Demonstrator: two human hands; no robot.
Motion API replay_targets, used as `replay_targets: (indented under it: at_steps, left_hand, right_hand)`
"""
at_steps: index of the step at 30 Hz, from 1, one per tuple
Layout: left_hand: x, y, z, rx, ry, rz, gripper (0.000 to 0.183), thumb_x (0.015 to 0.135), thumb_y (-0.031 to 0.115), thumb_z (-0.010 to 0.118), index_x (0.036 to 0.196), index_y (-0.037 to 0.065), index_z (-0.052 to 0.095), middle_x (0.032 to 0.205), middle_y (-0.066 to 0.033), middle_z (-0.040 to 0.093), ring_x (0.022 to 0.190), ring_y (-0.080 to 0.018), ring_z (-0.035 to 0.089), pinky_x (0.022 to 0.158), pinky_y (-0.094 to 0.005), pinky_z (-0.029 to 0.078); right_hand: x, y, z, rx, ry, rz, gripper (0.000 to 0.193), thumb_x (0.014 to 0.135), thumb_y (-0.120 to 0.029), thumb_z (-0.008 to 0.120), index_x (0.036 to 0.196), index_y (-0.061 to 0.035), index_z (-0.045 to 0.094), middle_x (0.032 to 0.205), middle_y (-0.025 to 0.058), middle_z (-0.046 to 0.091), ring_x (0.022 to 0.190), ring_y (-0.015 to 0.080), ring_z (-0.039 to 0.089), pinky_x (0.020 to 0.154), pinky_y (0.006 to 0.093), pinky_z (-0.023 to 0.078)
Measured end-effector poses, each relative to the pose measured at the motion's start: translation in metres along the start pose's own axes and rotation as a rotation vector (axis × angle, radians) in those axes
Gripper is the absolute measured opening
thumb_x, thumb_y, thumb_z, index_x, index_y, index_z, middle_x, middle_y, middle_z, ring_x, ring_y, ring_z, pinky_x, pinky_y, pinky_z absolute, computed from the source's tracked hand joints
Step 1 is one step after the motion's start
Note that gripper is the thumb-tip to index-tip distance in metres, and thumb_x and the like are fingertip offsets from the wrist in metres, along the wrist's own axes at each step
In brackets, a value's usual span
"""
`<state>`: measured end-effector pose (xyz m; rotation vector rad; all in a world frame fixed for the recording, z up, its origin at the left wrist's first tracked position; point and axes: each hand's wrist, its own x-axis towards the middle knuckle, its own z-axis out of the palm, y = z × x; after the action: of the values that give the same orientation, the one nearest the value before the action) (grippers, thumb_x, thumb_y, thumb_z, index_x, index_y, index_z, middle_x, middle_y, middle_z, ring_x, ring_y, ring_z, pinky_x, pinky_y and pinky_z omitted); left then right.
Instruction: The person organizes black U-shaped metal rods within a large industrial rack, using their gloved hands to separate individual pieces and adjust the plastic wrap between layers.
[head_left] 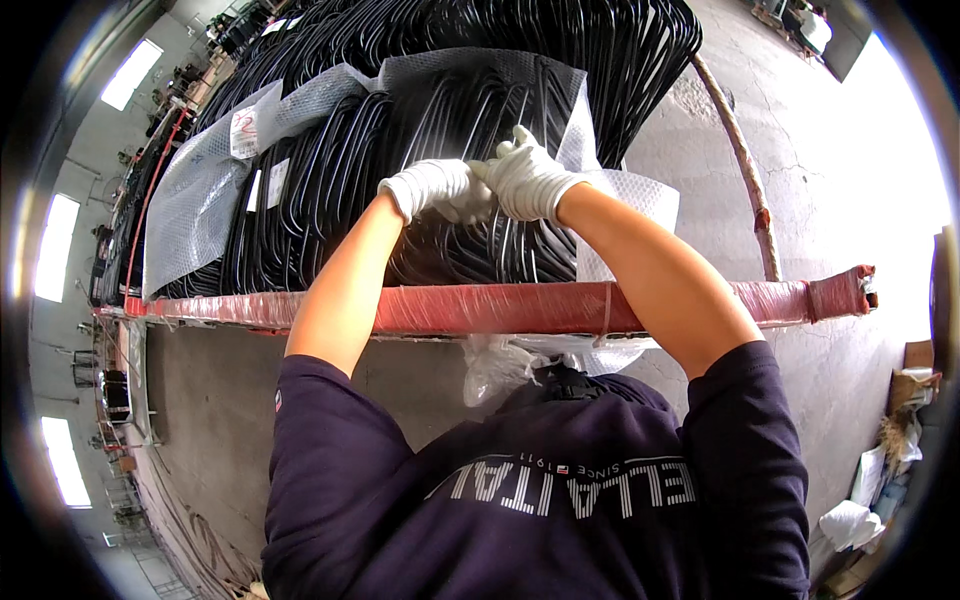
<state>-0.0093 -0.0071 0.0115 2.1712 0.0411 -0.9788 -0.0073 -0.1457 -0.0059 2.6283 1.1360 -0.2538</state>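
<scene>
Both my hands wear white knitted gloves and meet over a dense row of glossy black bent rods [330, 150]. My left hand [445, 188] is closed, its fingers curled downward near the rods. My right hand [525, 182] touches it, fingers bent and thumb raised. Whatever lies between the fingers is hidden. Clear bubble wrap [205, 215] drapes over the rods' left end and along their far side. Another piece of bubble wrap [640, 205] hangs at the right end, beside my right forearm.
A red film-wrapped bar [460, 308] runs across the front, between my body and the rods. Crumpled clear plastic [495, 368] hangs below it. A rusty pole [740, 150] slants at the right. Boxes and a white bag [850, 525] lie on the floor lower right.
</scene>
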Motion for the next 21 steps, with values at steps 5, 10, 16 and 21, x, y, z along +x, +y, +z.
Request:
replay_targets:
  at_steps: [5,10,16,21]
  left_hand:
    - [0.021,-0.028,-0.031,0.430,0.364,-0.014,0.015,0.076,0.018,0.058,0.081,0.009,0.070,0.079,-0.0061,0.067,0.071,-0.0150,0.062,0.061,-0.0262,0.047]
    - [0.013,-0.021,-0.024,0.456,0.426,-0.072,0.019,0.074,0.021,0.061,0.085,0.007,0.070,0.076,-0.0069,0.065,0.064,-0.0149,0.058,0.058,-0.0275,0.044]
    - [0.023,-0.026,-0.023,0.467,0.425,-0.169,0.019,0.075,0.017,0.059,0.084,0.001,0.066,0.070,-0.0096,0.063,0.050,-0.0149,0.050,0.047,-0.0258,0.040]
    - [0.019,-0.036,-0.024,0.170,0.253,-0.226,0.012,0.073,0.007,0.053,0.078,0.000,0.061,0.071,-0.0131,0.064,0.059,-0.0195,0.064,0.047,-0.0265,0.051]
  right_hand:
    - [0.000,0.000,0.010,-0.101,0.087,-0.107,0.035,0.078,-0.023,0.057,0.113,-0.0180,0.056,0.112,0.0009,0.055,0.109,0.0202,0.050,0.097,0.0443,0.030]
    - [0.000,0.001,0.013,-0.084,0.100,-0.110,0.034,0.078,-0.022,0.055,0.112,-0.0184,0.057,0.111,0.0008,0.055,0.107,0.0197,0.051,0.092,0.0424,0.035]
    - [0.001,0.000,0.014,-0.083,0.096,-0.121,0.036,0.078,-0.022,0.055,0.113,-0.0185,0.056,0.112,0.0003,0.055,0.106,0.0196,0.051,0.092,0.0419,0.035]
    - [0.001,0.000,0.013,-0.113,0.064,-0.115,0.035,0.081,-0.028,0.055,0.115,-0.0183,0.054,0.119,-0.0002,0.052,0.111,0.0204,0.049,0.087,0.0433,0.037]
